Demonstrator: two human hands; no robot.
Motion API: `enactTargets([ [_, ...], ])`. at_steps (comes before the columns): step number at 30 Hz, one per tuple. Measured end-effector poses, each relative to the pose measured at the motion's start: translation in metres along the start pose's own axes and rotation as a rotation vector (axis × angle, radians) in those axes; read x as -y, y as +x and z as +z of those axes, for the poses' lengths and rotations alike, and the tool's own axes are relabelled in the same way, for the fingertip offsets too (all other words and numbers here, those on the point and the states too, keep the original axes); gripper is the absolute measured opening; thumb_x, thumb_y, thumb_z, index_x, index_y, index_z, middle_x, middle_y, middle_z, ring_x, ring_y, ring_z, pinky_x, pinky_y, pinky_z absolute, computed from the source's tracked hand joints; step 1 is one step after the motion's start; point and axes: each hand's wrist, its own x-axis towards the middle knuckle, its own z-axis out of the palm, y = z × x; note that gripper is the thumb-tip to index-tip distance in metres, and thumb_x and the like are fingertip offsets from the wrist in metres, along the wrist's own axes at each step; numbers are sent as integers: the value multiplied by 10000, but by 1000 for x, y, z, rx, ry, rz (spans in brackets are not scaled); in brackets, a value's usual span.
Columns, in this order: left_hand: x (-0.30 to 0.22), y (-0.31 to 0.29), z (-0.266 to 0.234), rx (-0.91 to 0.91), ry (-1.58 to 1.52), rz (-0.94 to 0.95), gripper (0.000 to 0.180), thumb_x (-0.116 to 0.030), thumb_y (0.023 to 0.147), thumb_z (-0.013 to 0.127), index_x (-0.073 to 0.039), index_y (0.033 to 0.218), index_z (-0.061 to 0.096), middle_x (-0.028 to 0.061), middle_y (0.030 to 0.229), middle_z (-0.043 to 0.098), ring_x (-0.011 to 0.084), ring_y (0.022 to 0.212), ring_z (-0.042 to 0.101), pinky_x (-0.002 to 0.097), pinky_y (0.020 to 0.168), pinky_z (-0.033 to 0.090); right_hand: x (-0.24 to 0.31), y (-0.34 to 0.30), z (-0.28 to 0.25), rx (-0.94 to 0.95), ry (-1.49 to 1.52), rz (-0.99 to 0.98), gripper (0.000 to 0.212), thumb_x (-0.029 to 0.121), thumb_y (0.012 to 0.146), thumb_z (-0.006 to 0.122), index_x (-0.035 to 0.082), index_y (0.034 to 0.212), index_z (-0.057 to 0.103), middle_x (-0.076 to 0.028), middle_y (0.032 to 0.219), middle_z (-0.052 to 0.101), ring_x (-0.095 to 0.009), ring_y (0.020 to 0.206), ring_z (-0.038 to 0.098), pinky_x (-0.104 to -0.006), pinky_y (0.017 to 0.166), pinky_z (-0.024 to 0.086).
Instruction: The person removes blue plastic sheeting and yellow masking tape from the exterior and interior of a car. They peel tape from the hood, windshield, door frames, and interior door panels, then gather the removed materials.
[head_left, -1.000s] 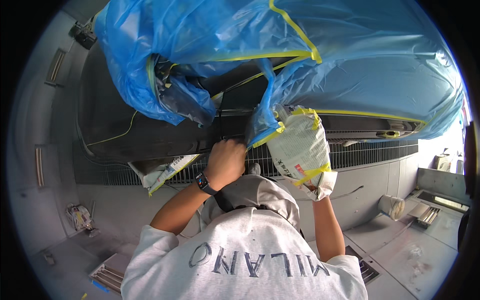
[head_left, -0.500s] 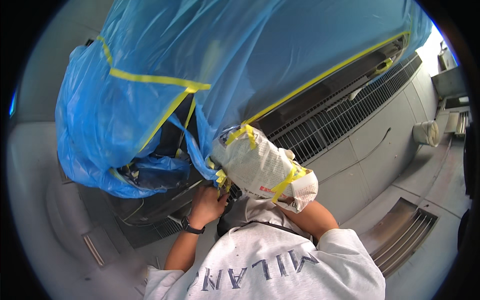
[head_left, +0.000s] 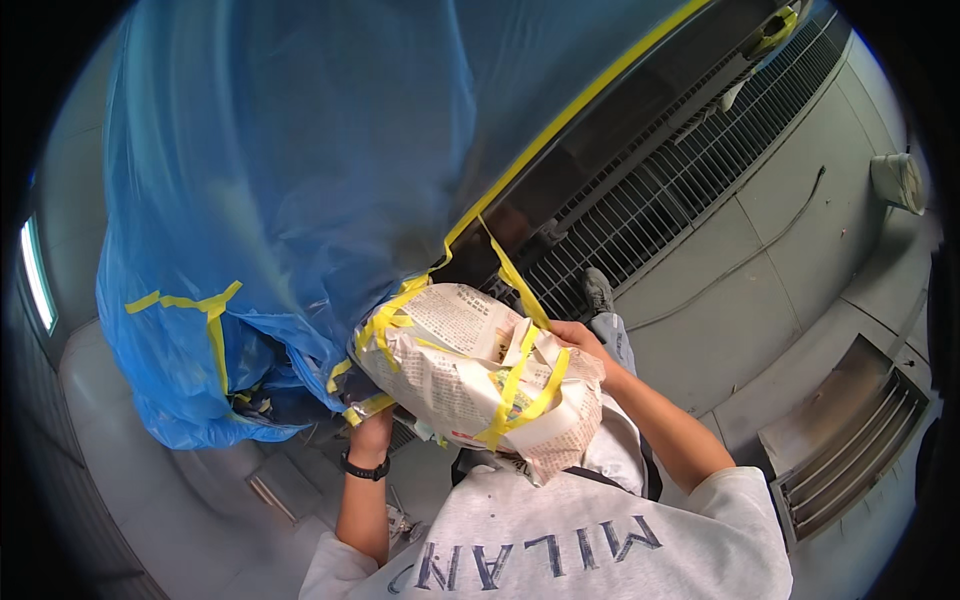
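A bundle of printed newspaper (head_left: pixel 450 350), wrapped in strips of yellow masking tape, bulges out in front of my chest. My right hand (head_left: pixel 580 342) is at its right side, closed on the lower end of a yellow masking tape strip (head_left: pixel 515 275) that runs up to the dark car panel. My left hand (head_left: pixel 373 432) is under the bundle's left end, below a short taped edge; its fingers are hidden. Blue plastic sheeting (head_left: pixel 300 150) covers the car body, with its gathered, torn-looking lower edge beside my left hand. What lies inside the newspaper is hidden.
A long yellow tape line (head_left: pixel 580 105) edges the sheeting above a dark sill. A floor grating (head_left: pixel 660 190) runs below it, with my shoe (head_left: pixel 598 290) at its edge. A thin hose (head_left: pixel 740 268) lies on the grey floor. A pale bucket (head_left: pixel 895 183) stands far right.
My right hand has come from beneath the newspaper to its right side, onto a tape strip. My left hand has shifted left and lower, its fingers now covered. The view has moved closer to the bundle.
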Motion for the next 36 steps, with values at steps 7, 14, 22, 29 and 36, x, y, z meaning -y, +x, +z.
enactTargets([
  [7, -11, 29, 25, 52, -742, -91, 644, -546, 1070, 387, -100, 1533, 427, 109, 1566, 471, 323, 1421, 464, 491, 1199, 349, 92, -72, -4, -116, -1047, -465, 268, 185, 995, 643, 9, 793, 631, -106, 575, 548, -233, 505, 535, -385, 512, 426],
  [14, -9, 47, 13, -115, -609, -216, 636, -548, 1078, 374, -108, 1536, 415, 117, 1562, 463, 330, 1414, 460, 489, 1198, 348, 178, -95, 52, -124, -1498, -824, 346, 267, 967, 675, 56, 707, 590, -115, 532, 529, -329, 487, 547, -420, 507, 432],
  [22, 13, 53, -3, -167, -315, -217, 526, -462, 1091, 448, -112, 1484, 473, 94, 1477, 547, 267, 1305, 563, 443, 1107, 461, 212, -78, 84, -25, -1492, -844, 369, 224, 994, 669, 38, 700, 546, -96, 531, 421, -281, 469, 447, -398, 484, 375],
  [29, 38, 50, 1, -108, -230, -122, 523, -435, 1098, 461, -85, 1485, 470, 93, 1474, 550, 247, 1302, 562, 413, 1116, 455, 191, -43, 87, 66, -1302, -745, 329, 191, 995, 671, 26, 733, 559, -104, 524, 415, -298, 461, 455, -394, 471, 379],
  [36, 39, 30, 18, -17, -434, -159, 610, -504, 1097, 396, -87, 1542, 390, 121, 1547, 461, 290, 1386, 478, 442, 1176, 385, 142, 15, 73, 96, -1049, -526, 272, 246, 1029, 655, 0, 1122, 724, -70, 1065, 578, -173, 871, 588, -292, 802, 486],
])
